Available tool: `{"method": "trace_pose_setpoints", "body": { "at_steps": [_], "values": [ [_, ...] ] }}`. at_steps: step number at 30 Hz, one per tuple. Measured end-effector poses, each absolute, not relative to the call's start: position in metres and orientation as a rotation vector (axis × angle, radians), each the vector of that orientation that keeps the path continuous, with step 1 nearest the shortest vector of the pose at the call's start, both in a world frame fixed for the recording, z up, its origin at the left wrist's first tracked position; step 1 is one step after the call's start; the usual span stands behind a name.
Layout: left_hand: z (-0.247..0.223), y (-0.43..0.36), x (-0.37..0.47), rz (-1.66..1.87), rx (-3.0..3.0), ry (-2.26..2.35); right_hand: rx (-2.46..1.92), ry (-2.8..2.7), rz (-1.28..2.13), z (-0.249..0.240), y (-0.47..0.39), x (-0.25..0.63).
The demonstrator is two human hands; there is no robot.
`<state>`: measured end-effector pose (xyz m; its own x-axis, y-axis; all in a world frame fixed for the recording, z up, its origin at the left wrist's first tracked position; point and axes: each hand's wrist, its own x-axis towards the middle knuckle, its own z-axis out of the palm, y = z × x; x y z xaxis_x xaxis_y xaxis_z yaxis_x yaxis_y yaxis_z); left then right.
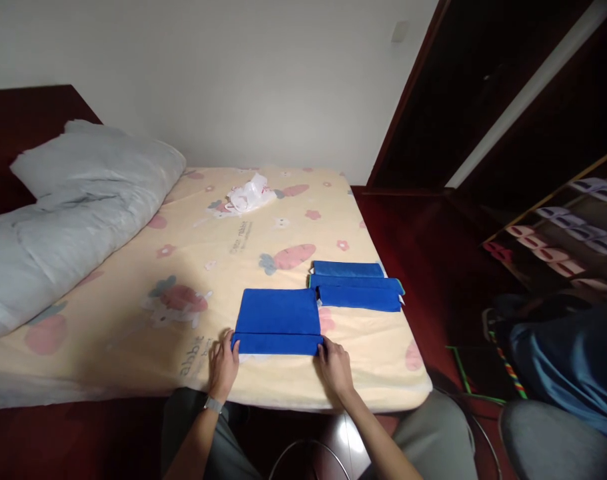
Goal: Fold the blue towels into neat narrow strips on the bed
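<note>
A blue towel [278, 311] lies flat on the bed, its near edge turned up into a folded strip. At the left end of that strip my left hand [224, 365], with a watch on the wrist, pinches the corner between thumb and fingers. My right hand [335, 365] grips the strip's right corner. Just beyond, to the right, several blue towels folded into narrow strips [358, 298] lie partly overlapping, with small white tags at their ends. The undersides of the held corners are hidden by my fingers.
The bed [133, 347] has a yellow sheet with carrot and rabbit prints. A crumpled white plastic bag [251, 194] lies farther back; a grey quilt [83, 200] is at left. Slippers fill a rack [548, 213] at right, near another person's blue-clothed part [568, 360].
</note>
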<state>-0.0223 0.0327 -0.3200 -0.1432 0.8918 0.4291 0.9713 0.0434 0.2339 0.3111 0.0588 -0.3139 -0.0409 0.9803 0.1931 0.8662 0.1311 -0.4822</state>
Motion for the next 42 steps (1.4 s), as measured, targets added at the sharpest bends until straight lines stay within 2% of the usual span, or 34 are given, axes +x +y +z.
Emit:
{"method": "trace_pose_setpoints", "body": {
  "at_steps": [5,10,15,18,26,32,38,42],
  "values": [
    [-0.316,0.039,-0.028,-0.576,-1.941,-2.095,-1.824,-2.024,0.179,-0.314,0.062,0.308],
    [-0.308,0.031,-0.022,-0.582,-1.971,-2.075,-1.839,-1.965,0.095,-0.303,0.058,0.306],
    [-0.294,0.025,-0.001,-0.423,-2.435,-1.727,-1.451,-2.181,0.159,-0.292,0.051,0.294],
    [-0.296,0.027,-0.001,-0.27,-2.576,-1.646,-1.251,-2.389,0.152,-0.302,0.053,0.29],
    [-0.312,0.037,-0.055,-0.267,-2.593,-1.699,-1.26,-2.478,0.115,-0.33,0.068,0.321],
    [-0.313,0.04,-0.065,-0.495,-2.599,-1.859,-1.258,-2.378,0.341,-0.329,0.073,0.328],
    [-0.311,0.047,-0.062,-1.029,-2.544,-2.199,-1.27,-2.072,0.717,-0.319,0.082,0.335],
    [-0.306,0.058,-0.062,-1.31,-2.389,-2.438,-1.293,-1.955,0.809,-0.315,0.092,0.337]
  ]
}}
